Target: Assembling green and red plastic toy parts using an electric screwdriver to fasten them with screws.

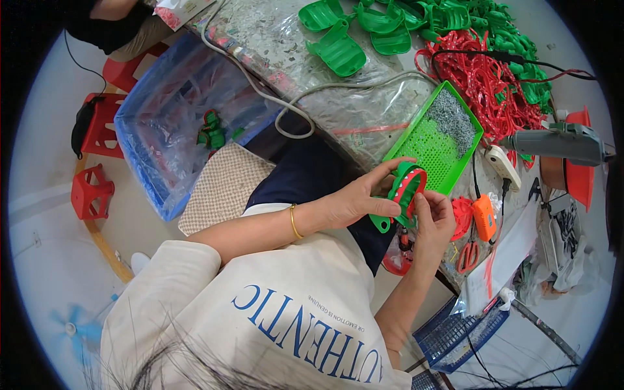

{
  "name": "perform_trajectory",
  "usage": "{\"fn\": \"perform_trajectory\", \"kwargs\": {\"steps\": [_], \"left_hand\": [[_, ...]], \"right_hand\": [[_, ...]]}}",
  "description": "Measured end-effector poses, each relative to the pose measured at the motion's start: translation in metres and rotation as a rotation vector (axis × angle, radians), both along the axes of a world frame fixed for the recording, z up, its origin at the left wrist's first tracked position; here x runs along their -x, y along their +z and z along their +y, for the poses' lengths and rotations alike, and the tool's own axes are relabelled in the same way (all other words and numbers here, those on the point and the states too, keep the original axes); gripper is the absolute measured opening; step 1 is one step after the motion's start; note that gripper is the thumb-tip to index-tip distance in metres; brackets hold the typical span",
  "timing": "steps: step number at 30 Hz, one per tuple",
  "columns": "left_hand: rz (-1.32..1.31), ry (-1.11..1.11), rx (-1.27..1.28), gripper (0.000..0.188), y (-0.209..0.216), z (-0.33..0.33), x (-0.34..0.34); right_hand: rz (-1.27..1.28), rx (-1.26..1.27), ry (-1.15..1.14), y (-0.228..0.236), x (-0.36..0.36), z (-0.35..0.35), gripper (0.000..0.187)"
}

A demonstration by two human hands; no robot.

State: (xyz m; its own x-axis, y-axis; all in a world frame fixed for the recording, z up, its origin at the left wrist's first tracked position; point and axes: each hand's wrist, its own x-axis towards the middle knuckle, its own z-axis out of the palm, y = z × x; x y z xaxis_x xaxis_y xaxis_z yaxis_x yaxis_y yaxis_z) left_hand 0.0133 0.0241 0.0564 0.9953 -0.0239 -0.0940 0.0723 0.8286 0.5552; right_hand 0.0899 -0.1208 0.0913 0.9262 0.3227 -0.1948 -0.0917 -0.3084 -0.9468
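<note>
My left hand (361, 200), a gold bangle on its wrist, grips a green toy crocodile jaw (401, 182) between thumb and fingers. A red lining strip (422, 179) with white teeth runs along the jaw's rim. The fingers of my right hand (434, 220) pinch the near right edge of this jaw by the red strip. Just beyond my hands, a bright green perforated tray (429, 156) holds a heap of small grey metal pieces (450, 120), perhaps screws. A green tab with a hole (380, 223) shows below my left thumb; what it belongs to is unclear.
Green plastic shells (341, 52) and a tangle of red toothed strips (478, 84) lie on the worktable (351, 104). A grey electric screwdriver (556, 143), power strip (502, 166) and red-handled scissors (468, 255) are right. A blue lined bin (144, 153) stands left; a grey cable (253, 84) crosses the table.
</note>
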Motion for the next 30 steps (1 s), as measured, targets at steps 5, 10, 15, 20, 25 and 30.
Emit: {"fn": "perform_trajectory", "kwargs": {"steps": [5,10,15,20,25,30], "left_hand": [[0.021,-0.021,-0.001,0.087,0.001,0.002,-0.001],[0.021,-0.124,0.248,0.077,-0.009,0.005,0.005],[0.119,-0.206,0.536,0.064,-0.029,0.002,0.015],[0.06,-0.295,0.496,0.066,-0.027,0.005,0.015],[0.072,-0.362,0.481,0.068,-0.022,0.001,0.017],[0.132,-0.398,0.512,0.069,-0.022,-0.006,0.02]], "right_hand": [[-0.005,-0.015,-0.025,-0.004,-0.001,0.001,0.009],[0.211,-0.217,0.034,-0.002,-0.003,-0.004,0.024],[0.312,-0.296,0.114,0.004,0.004,-0.005,0.032],[-0.387,-0.309,-0.38,0.018,-0.055,-0.018,0.027],[-0.856,-0.231,0.016,0.087,-0.133,0.011,0.04],[-0.438,-0.336,0.419,0.12,-0.166,0.019,0.056]]}}
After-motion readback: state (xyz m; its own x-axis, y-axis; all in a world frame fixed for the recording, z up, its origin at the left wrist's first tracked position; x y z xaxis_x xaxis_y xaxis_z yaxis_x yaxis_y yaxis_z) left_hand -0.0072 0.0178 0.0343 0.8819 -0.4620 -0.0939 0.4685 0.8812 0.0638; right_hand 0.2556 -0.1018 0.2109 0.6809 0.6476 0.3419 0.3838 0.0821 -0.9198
